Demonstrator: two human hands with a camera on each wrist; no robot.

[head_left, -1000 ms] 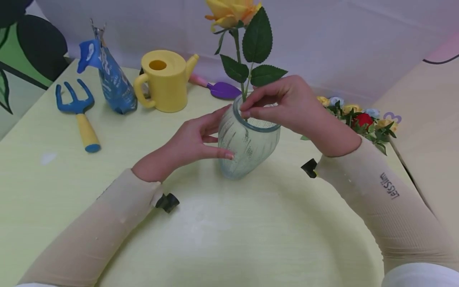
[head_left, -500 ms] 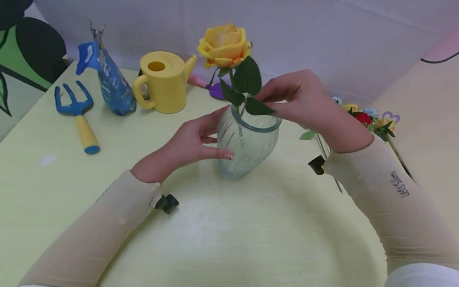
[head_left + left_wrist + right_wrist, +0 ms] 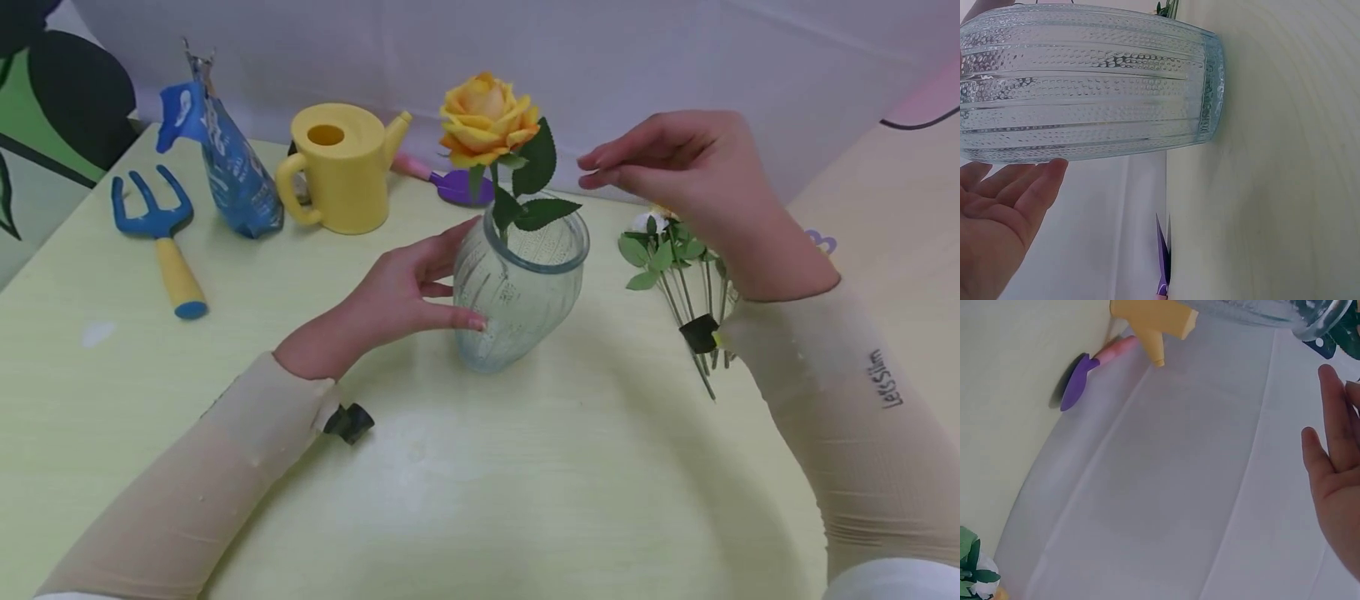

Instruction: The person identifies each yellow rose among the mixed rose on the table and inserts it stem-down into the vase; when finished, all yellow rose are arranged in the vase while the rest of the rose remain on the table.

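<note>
Honestly, what worries me most is the glass vase [image 3: 521, 287] tipping. It stands on the yellow counter [image 3: 525, 500] with the yellow rose [image 3: 487, 121] upright in its mouth, the stem leaning to the left side of the rim. My left hand [image 3: 393, 304] rests against the vase's left wall with straight fingers, touching rather than gripping, so it would not stop a fall to the right. My right hand [image 3: 675, 179] hovers up and to the right of the bloom, fingers relaxed and holding nothing, clear of the leaves.

If that right hand drops or swings left, I judge it could catch a leaf and drag the rose out or rock the vase. The bloom looks top-heavy in a wide mouth, so the stem may also slump across the rim by itself. A push from the left hand could slide the vase toward the bunch of small flowers [image 3: 678, 258] lying near it on the right. The watering can [image 3: 341, 167] stands well apart behind.
</note>
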